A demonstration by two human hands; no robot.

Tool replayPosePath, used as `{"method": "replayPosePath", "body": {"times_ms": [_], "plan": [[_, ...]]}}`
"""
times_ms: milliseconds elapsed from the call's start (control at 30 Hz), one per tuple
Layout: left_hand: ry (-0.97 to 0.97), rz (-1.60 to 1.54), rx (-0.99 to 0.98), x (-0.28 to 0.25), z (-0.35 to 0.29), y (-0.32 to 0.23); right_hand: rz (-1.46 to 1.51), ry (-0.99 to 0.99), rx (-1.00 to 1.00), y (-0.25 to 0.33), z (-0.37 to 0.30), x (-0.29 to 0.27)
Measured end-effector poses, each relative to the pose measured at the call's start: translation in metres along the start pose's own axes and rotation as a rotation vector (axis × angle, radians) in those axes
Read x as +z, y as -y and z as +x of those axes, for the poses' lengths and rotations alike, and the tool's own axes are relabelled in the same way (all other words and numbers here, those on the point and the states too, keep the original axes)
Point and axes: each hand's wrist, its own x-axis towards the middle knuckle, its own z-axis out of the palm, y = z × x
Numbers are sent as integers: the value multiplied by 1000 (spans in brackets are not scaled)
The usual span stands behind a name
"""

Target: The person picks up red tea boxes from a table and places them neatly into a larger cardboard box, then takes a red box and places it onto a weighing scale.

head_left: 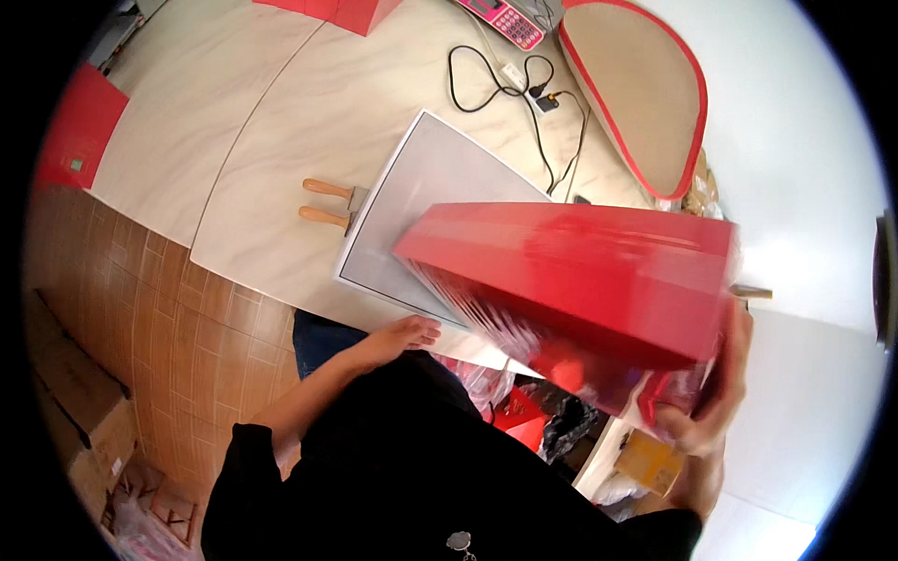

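A large red box (580,243), smeared by motion, is tilted over the right part of a flat grey board with a white rim (440,178). My right hand (706,411) grips the box by its right end, thumb below and fingers up along the far side. Near the table's front edge, by the board's lower rim, my left hand (402,338) holds nothing, its fingers loosely extended. Two scrapers with wooden handles (325,187) lie at the board's left side, their blades partly over its rim.
On the marble-patterned table (262,159) lie black cables (505,89), a pink-edged keypad device (505,21) and a beige pad with red trim (645,93). More red boxes (84,131) are at the left. Below the table are a cardboard box (649,462) and plastic bags.
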Motion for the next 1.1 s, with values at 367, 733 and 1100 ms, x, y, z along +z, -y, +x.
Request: {"method": "replayPosePath", "body": {"times_ms": [367,733,1100], "plan": [[184,2,448,84,-22,-122,1343,-749,728,-216,-206,140],[238,282,459,129,-53,-155,1854,-780,878,-201,-251,258],[-61,69,451,105,-43,-144,1792,-611,991,-196,-211,253]]}}
